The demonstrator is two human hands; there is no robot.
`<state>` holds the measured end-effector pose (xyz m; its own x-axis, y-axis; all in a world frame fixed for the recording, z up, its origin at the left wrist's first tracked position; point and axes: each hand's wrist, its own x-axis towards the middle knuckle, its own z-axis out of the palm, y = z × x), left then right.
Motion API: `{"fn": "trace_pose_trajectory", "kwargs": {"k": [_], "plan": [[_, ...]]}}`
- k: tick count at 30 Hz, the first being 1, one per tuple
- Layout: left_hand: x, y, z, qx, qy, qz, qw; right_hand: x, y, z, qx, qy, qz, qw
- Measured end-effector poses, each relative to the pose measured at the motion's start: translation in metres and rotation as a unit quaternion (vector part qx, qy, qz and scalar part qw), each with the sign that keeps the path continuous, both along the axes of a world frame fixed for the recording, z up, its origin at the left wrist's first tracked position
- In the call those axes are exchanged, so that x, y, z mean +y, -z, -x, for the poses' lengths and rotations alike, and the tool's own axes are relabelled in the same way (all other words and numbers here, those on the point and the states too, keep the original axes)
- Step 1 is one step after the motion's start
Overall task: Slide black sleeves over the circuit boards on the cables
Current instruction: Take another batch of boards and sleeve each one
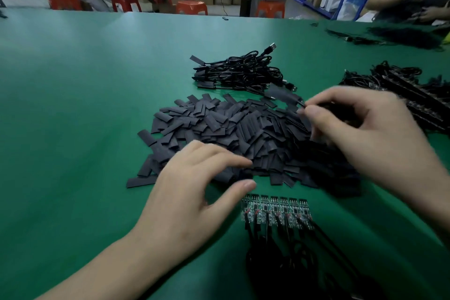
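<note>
A big heap of flat black sleeves (226, 134) lies mid-table on the green mat. In front of it, several bare circuit boards (276, 209) sit side by side, their black cables (287, 258) running toward me. My left hand (194, 192) hovers open at the heap's near edge, fingers spread and lightly bent, holding nothing. My right hand (360, 129) is over the heap's right side and pinches the thin cable of a sleeved board (283, 96), which sticks out to the left just above the heap. The picture is blurred around this hand.
A bundle of sleeved USB cables (243, 72) lies behind the heap. More black cables with boards (414, 95) are piled at the right. Another person's hands (418, 0) work at the far right corner. Red stools (192, 6) stand beyond the green table (85, 95).
</note>
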<state>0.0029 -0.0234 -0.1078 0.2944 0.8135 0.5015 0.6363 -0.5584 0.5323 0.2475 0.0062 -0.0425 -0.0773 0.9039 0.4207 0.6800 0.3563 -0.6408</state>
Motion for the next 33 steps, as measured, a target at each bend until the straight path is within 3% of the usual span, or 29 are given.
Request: {"fn": "trace_pose_trajectory", "kwargs": {"k": [4, 8, 14, 19, 21, 26, 30, 33], "plan": [[-0.001, 0.001, -0.001, 0.135, 0.013, 0.034, 0.990, 0.067, -0.025, 0.009, -0.182, 0.038, -0.033, 0.982], [-0.006, -0.001, -0.004, 0.166, 0.029, 0.039, 0.985, 0.152, -0.032, 0.036, -0.296, 0.015, -0.025, 0.955], [-0.002, 0.001, -0.003, 0.091, 0.070, 0.079, 0.990, 0.245, -0.030, 0.086, -0.412, -0.015, -0.060, 0.909], [0.003, 0.002, 0.000, 0.007, 0.084, 0.100, 0.991, 0.276, -0.011, 0.109, -0.525, -0.022, -0.002, 0.851], [0.003, 0.001, 0.001, -0.059, 0.094, 0.161, 0.981, 0.265, -0.006, 0.112, -0.498, -0.025, 0.000, 0.867], [0.004, -0.006, 0.005, -0.232, 0.089, 0.252, 0.935, 0.165, -0.008, 0.090, -0.258, -0.104, -0.020, 0.960], [0.007, -0.007, 0.003, -0.353, 0.057, 0.284, 0.890, 0.051, -0.004, 0.056, -0.123, -0.176, 0.097, 0.972], [0.006, -0.008, 0.001, -0.382, 0.049, 0.286, 0.878, -0.008, 0.011, 0.042, -0.081, -0.194, 0.170, 0.963]]}}
